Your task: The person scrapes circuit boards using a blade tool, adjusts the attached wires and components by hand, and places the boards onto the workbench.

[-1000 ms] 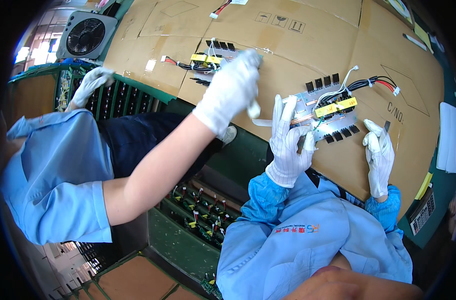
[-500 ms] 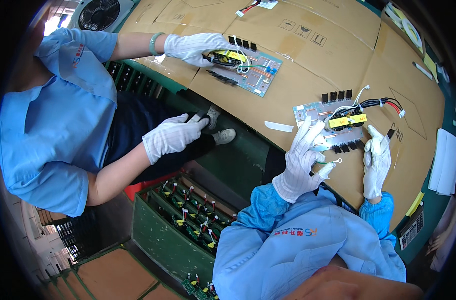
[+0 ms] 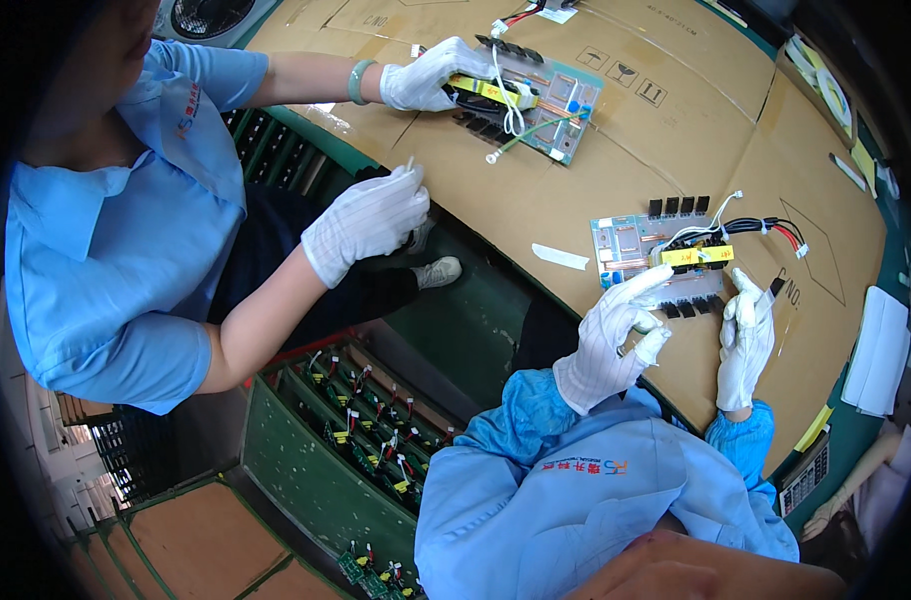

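Observation:
My left hand (image 3: 608, 345), in a white striped glove, is at the near left edge of a circuit board (image 3: 616, 232) on the cardboard. Its forefinger reaches over the board toward a yellow-taped transformer (image 3: 698, 256); thumb and fingers are curved apart, with nothing visible between them. At the board's near right corner, my right hand (image 3: 746, 345), also gloved, is closed around a slim tool (image 3: 778, 287) whose dark end sticks out; its kind is unclear. Black parts line two edges of the board. A bundle of black and red wires (image 3: 771, 226) and a white lead extend to the right.
To the left, a co-worker's gloved hand (image 3: 431, 78) grips a similar board (image 3: 566, 130); their other hand (image 3: 371, 222) is raised nearby. A green rack (image 3: 306, 470) holds several small boards below the table. A calculator (image 3: 806, 470) and white papers (image 3: 874, 350) lie at right.
The green wire with a ring terminal at my left hand is no longer visible; its forefinger has lowered toward the board. The co-worker's board moved right, and their free hand rose.

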Demonstrator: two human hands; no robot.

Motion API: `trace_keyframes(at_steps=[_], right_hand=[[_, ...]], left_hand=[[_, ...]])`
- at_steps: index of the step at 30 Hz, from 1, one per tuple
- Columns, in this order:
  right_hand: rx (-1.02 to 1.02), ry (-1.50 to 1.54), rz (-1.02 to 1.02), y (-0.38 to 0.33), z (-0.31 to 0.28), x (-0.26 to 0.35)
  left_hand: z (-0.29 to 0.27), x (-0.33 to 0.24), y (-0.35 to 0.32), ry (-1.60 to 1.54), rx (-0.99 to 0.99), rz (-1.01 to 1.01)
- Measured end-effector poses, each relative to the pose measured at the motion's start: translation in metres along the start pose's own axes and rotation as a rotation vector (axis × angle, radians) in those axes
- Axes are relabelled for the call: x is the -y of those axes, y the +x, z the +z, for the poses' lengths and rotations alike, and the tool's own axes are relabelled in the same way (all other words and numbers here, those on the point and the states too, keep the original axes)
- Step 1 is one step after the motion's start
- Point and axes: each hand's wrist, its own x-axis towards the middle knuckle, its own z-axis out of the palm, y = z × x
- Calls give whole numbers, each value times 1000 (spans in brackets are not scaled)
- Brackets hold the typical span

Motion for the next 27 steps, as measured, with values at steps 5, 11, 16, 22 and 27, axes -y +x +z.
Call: trace_keyframes(at_steps=[5,11,16,22,27], right_hand=[[3,-33,-9,0,1,2],[11,-45,-8,0,0,0],[11,-46,-12,2,1,-1],[9,-28,2,4,2,-4],[10,-45,16,5,2,-3]], left_hand=[[1,3,-1,-30,-7,-21],[4,10,-2,-20,-29,-36],[5,14,-3,-15,-61,-47],[0,19,-4,-9,7,-23],[6,21,-8,-13,-7,-23]])
